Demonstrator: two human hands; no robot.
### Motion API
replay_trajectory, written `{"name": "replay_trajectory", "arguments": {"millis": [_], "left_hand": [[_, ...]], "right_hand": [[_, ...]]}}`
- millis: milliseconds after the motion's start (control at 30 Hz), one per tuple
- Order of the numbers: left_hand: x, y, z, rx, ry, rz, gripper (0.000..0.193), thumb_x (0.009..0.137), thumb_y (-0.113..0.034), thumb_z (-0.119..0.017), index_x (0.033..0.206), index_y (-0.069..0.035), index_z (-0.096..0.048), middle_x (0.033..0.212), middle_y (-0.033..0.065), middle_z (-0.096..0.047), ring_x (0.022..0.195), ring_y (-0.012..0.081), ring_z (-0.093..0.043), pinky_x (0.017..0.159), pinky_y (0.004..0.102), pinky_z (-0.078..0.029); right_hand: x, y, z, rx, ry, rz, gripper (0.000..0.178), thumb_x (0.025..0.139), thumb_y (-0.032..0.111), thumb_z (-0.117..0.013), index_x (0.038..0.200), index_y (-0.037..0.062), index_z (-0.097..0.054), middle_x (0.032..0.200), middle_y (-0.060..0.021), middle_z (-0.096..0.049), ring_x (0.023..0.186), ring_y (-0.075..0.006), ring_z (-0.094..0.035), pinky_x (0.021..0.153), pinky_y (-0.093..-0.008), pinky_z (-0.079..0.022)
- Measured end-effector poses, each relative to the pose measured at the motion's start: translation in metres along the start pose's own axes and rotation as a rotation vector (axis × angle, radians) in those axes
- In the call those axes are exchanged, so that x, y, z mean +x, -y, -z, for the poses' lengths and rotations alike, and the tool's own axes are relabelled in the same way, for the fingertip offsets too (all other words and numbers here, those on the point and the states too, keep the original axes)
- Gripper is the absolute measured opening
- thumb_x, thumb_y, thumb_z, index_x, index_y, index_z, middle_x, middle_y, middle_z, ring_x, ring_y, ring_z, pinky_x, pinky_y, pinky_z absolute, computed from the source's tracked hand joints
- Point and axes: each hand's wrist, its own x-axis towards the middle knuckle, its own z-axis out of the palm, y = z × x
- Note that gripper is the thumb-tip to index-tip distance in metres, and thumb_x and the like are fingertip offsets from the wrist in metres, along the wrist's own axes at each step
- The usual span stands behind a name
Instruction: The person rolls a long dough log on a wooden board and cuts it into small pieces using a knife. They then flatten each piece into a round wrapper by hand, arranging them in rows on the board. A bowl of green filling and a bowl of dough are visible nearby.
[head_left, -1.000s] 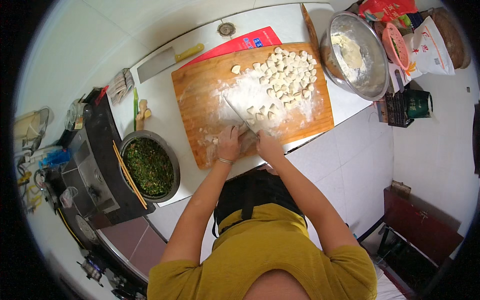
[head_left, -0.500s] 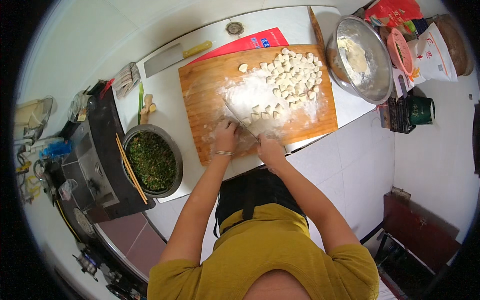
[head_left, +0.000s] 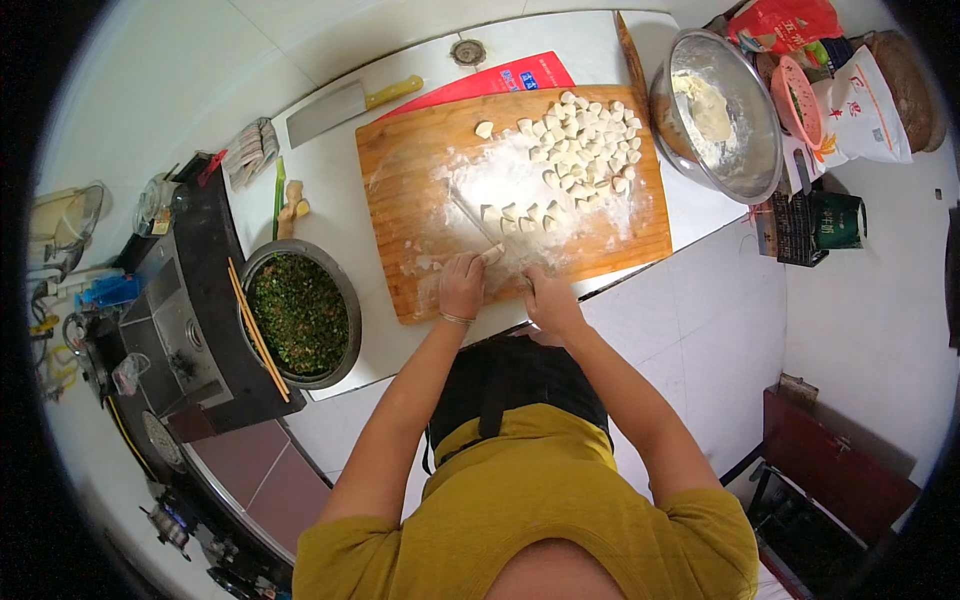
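Note:
On the floured wooden cutting board (head_left: pixel 400 215), my left hand (head_left: pixel 462 287) is closed round a strip of dough, and the pale dough end (head_left: pixel 492 254) sticks out past the fingers. My right hand (head_left: pixel 552 302) grips a knife by its handle. The narrow knife blade (head_left: pixel 472 214) points up and left across the flour, just beyond the dough end. Several cut dough pieces (head_left: pixel 528 225) lie in short rows past the blade. A larger heap of dough pieces (head_left: pixel 590 150) covers the board's far right, and a single dough piece (head_left: pixel 484 129) lies apart at the far edge.
Left of the board stands a bowl of chopped greens (head_left: pixel 303 315) with chopsticks (head_left: pixel 257 330) along its rim. Ginger (head_left: pixel 292 208) lies behind it. A cleaver (head_left: pixel 345 107) rests at the back. To the right are a steel bowl with dough (head_left: pixel 755 140) and a pink basket (head_left: pixel 797 102).
My left hand has shifted a little right and toward me, and the dough end now shows beyond its fingers. My right hand has moved slightly right with the knife.

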Motion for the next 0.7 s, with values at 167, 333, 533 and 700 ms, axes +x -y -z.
{"name": "replay_trajectory", "arguments": {"millis": [167, 333, 533, 700], "left_hand": [[-0.001, 0.002, 0.001, 0.048, 0.047, 0.01, 0.018, 0.074, -0.006, -0.064, 0.092, -0.005, -0.061, 0.093, 0.0114, -0.059, 0.084, 0.0309, -0.057, 0.074, 0.041, -0.047], [-0.005, 0.004, 0.011, 0.131, 0.058, 0.052, 0.021, 0.071, -0.005, -0.066, 0.092, -0.004, -0.061, 0.094, 0.0131, -0.058, 0.086, 0.0328, -0.056, 0.076, 0.0428, -0.046], [0.005, 0.013, 0.025, -0.015, 0.079, 0.315, 0.019, 0.071, -0.004, -0.069, 0.089, -0.005, -0.061, 0.089, 0.0127, -0.058, 0.085, 0.0327, -0.055, 0.075, 0.0429, -0.045], [0.004, 0.022, 0.022, -0.065, 0.063, 0.308, 0.016, 0.07, -0.006, -0.07, 0.083, -0.004, -0.06, 0.086, 0.0122, -0.058, 0.084, 0.0337, -0.055, 0.074, 0.0439, -0.044]], "right_hand": [[0.002, -0.009, -0.025, -0.095, 0.031, -0.089, 0.022, 0.088, 0.015, -0.05, 0.105, 0.0026, -0.053, 0.078, -0.0262, -0.062, 0.077, -0.045, -0.061, 0.07, -0.0529, -0.047], [0.042, 0.007, -0.033, -0.101, 0.039, -0.09, 0.025, 0.087, 0.016, -0.05, 0.108, 0.0028, -0.053, 0.08, -0.0257, -0.063, 0.078, -0.0445, -0.061, 0.071, -0.0533, -0.048], [0.042, 0.029, -0.01, 0.099, -0.083, 0.063, 0.024, 0.088, 0.016, -0.052, 0.11, 0.0057, -0.053, 0.079, -0.0251, -0.063, 0.076, -0.045, -0.06, 0.069, -0.054, -0.046], [0.011, 0.025, -0.013, -0.028, 0.087, -0.022, 0.025, 0.085, 0.016, -0.053, 0.108, 0.0054, -0.051, 0.083, -0.026, -0.063, 0.08, -0.0453, -0.061, 0.07, -0.0552, -0.047]]}}
